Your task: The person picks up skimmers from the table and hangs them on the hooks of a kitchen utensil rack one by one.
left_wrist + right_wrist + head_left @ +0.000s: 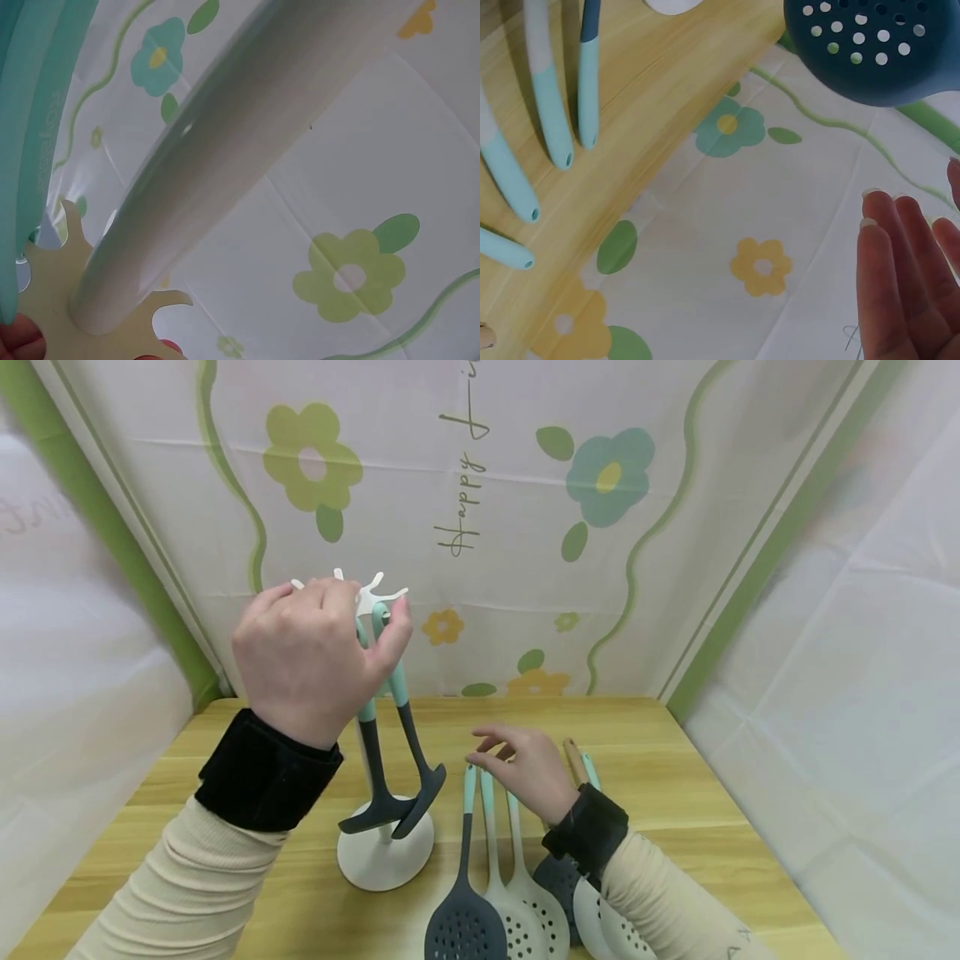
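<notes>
At the top of a white utensil stand (356,875), my left hand (307,652) grips the hooked crown (369,600). In the left wrist view, fingertips (22,339) curl against the crown beside the white post (202,172). Two dark utensils with turquoise handles hang from the hooks; the front one (426,789) shows its head edge-on. A hanging skimmer's holed head (859,45) appears in the right wrist view. My right hand (534,768), fingers loosely bent and holding nothing, hovers over the handle ends of a dark skimmer (465,927) and two pale skimmers (550,914).
More utensils lie right of these, partly under my right forearm: a dark perforated one (558,881), pale ones (628,943) and a wooden handle (574,760). Flower-printed cloth (495,610) rises behind the wooden table (675,777) and at both sides.
</notes>
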`<state>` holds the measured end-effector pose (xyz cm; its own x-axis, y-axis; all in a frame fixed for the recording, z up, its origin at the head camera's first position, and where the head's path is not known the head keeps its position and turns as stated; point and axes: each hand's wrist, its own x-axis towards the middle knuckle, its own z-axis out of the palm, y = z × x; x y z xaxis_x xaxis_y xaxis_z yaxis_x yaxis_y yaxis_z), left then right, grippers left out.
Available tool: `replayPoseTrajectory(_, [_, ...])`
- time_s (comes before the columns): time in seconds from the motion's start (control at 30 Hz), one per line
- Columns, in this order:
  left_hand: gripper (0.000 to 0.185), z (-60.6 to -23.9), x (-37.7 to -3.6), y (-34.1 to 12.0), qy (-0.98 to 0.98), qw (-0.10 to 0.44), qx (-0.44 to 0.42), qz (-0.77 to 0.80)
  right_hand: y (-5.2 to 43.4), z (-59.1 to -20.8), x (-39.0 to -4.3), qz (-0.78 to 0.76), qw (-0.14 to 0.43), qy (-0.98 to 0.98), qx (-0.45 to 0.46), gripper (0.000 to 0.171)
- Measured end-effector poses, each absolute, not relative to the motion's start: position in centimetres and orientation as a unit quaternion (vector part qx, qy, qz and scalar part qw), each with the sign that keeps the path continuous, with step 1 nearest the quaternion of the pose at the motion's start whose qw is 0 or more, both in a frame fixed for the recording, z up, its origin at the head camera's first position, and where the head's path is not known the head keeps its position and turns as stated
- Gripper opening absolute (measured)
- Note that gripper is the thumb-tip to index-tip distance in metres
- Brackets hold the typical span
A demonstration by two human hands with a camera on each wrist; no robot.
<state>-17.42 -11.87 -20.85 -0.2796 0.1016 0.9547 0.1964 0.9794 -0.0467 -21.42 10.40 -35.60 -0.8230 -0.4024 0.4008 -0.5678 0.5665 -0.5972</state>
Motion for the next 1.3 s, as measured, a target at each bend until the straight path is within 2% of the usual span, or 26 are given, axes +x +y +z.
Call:
replayPoseTrajectory(0.23, [0.057,-21.0,-17.4,-12.0,-0.789,0.607,-0.078,-0.057,10.9,-36.0,-21.7,0.363,0.117,-0.889,0.252,0.034])
replayPoseTrajectory(0.57, [0.073,-20.7,-17.2,-12.1,-0.805,0.588,-0.079,-0.024,11.9,-36.0,-21.8,0.320,0.129,-0.907,0.241,0.034])
replayPoseTrajectory(0.93, [0.048,-21.3,-17.8,-11.9,-0.781,0.619,-0.068,-0.046,12.9,-36.4,-22.2,0.341,0.128,-0.905,0.221,0.033])
replayPoseTrajectory(1.3, [0.042,-21.6,-18.1,-12.0,-0.770,0.630,-0.077,-0.058,14.4,-37.0,-22.8,0.358,0.089,-0.911,0.184,0.034])
